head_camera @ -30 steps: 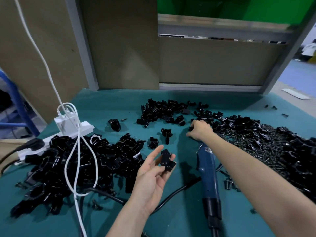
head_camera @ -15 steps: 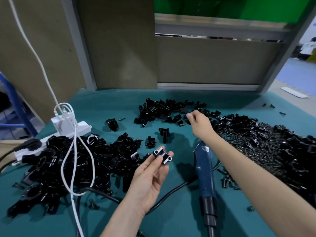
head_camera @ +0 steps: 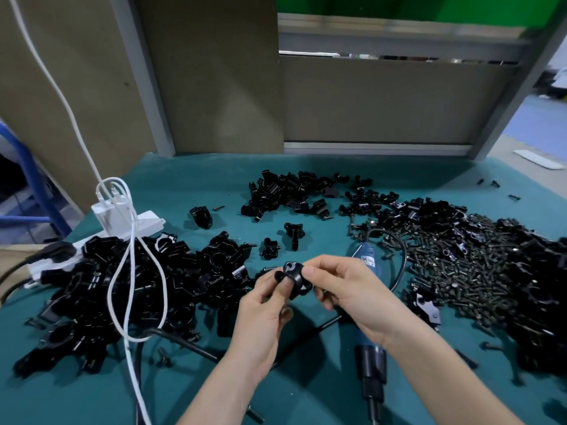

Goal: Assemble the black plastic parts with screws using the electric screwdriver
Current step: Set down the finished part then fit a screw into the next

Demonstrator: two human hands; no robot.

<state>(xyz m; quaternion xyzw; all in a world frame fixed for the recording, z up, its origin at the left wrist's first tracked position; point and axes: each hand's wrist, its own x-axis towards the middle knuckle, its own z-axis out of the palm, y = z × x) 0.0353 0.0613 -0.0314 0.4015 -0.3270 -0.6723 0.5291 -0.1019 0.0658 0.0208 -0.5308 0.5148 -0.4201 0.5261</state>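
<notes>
My left hand (head_camera: 264, 305) and my right hand (head_camera: 346, 289) meet in the middle above the teal mat, both pinching a small black plastic part (head_camera: 293, 276) with round holes. The blue electric screwdriver (head_camera: 366, 305) lies on the mat under my right hand, its tip pointing away and its black cord end toward me. A heap of dark screws (head_camera: 454, 262) spreads at the right. Piles of black plastic parts sit at the left (head_camera: 122, 286) and at the back middle (head_camera: 288, 194).
A white power strip (head_camera: 129, 225) with a charger and a looping white cable (head_camera: 135, 271) sits at the left. Black cords (head_camera: 190, 348) run across the near mat. Two loose parts (head_camera: 282, 237) lie just beyond my hands. Board panels and a metal frame (head_camera: 377, 148) close the back.
My right hand came back from the far pile to my left hand and now grips the black part with it. The part has turned in my fingers.
</notes>
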